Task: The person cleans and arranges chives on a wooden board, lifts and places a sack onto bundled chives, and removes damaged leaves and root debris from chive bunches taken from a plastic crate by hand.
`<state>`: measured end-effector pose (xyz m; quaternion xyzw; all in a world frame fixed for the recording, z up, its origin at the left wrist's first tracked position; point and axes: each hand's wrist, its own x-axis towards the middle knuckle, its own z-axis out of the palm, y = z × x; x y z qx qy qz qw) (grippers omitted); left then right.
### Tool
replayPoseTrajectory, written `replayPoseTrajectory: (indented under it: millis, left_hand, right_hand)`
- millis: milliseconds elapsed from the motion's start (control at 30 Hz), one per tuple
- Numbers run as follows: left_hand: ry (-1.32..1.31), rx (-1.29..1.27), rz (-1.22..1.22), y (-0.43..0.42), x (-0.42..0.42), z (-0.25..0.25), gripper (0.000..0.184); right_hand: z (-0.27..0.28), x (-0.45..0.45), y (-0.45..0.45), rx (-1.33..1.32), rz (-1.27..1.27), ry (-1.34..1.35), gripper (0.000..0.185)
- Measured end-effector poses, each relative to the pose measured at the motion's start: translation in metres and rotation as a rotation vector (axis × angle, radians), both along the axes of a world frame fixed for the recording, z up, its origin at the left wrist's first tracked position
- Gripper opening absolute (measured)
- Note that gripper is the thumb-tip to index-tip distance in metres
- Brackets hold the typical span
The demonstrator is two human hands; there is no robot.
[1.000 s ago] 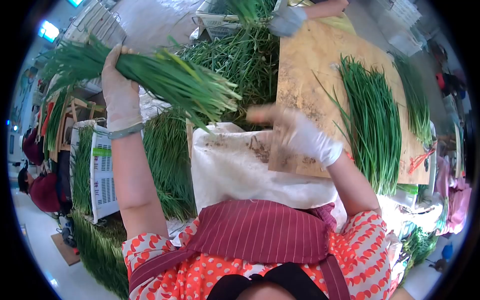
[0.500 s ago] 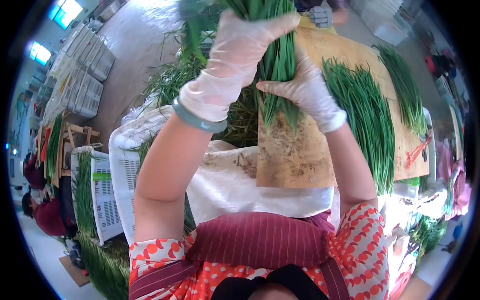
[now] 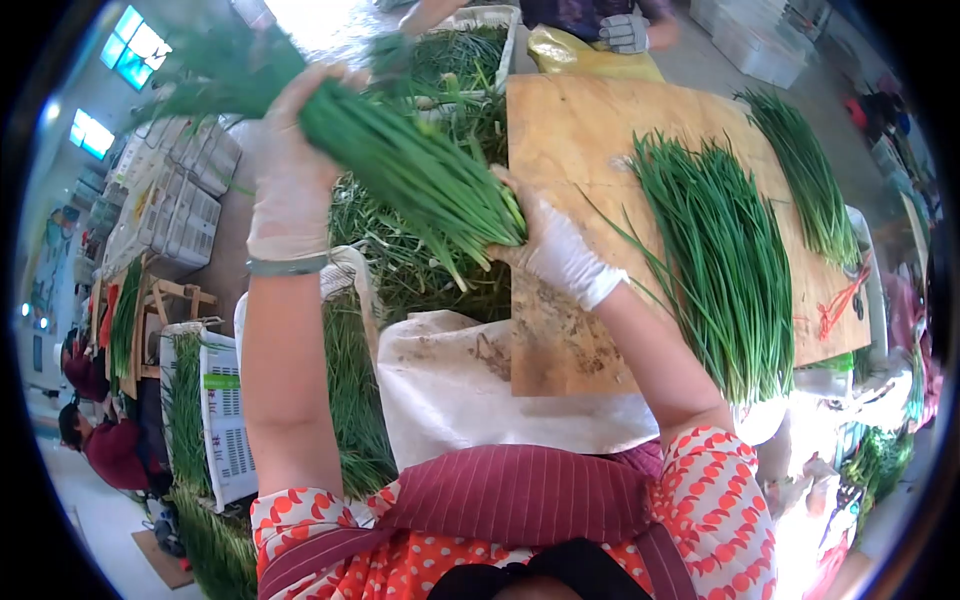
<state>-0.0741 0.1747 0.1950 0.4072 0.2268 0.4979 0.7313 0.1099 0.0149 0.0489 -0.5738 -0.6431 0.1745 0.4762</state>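
Observation:
A thick bunch of garlic chives [image 3: 405, 165] slants across the view, leaf tips blurred at upper left and pale cut ends at lower right. My left hand [image 3: 300, 165], in a thin white glove with a bangle at the wrist, is closed round the middle of the bunch. My right hand [image 3: 555, 240], gloved too, cups the stem ends between thumb and fingers, its palm against them. The bunch is in the air above loose chive scraps. Right of my right hand, a big pile of chives [image 3: 715, 270] lies on the wooden board [image 3: 580, 130].
Another chive bundle [image 3: 805, 175] and red ties [image 3: 843, 300] lie along the board's right side. White crates [image 3: 225, 420] with chives stand at left. A white sheet [image 3: 430, 375] hangs before me. Across the board are a yellow sack [image 3: 590, 58] and another person's gloved hand [image 3: 625, 33].
The chive bunch has swung from nearly upright to slanting left. My left hand has moved left and down with it, while my right hand has shifted to the stem ends.

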Motion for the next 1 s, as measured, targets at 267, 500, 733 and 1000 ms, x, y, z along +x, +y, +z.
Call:
replayPoseTrajectory:
  millis: [267,500,733,1000]
  left_hand:
    - [-0.201,0.106,0.331,0.038,-0.140,-0.018,0.018]
    - [-0.271,0.018,0.732,0.025,-0.189,-0.034,0.020]
    - [-0.320,0.097,0.680,0.034,-0.184,-0.060,0.018]
    - [-0.249,-0.043,0.369,0.005,-0.184,-0.110,0.021]
  right_hand:
    - [-0.039,-0.006,-0.039,-0.422,-0.168,-0.309,0.042]
    - [-0.054,-0.033,-0.091,-0.469,-0.416,-0.689,0.085]
    - [-0.073,-0.052,0.130,-0.399,0.226,0.581,0.081]
    - [0.028,-0.060,0.122,-0.532,0.471,1.271,0.058]
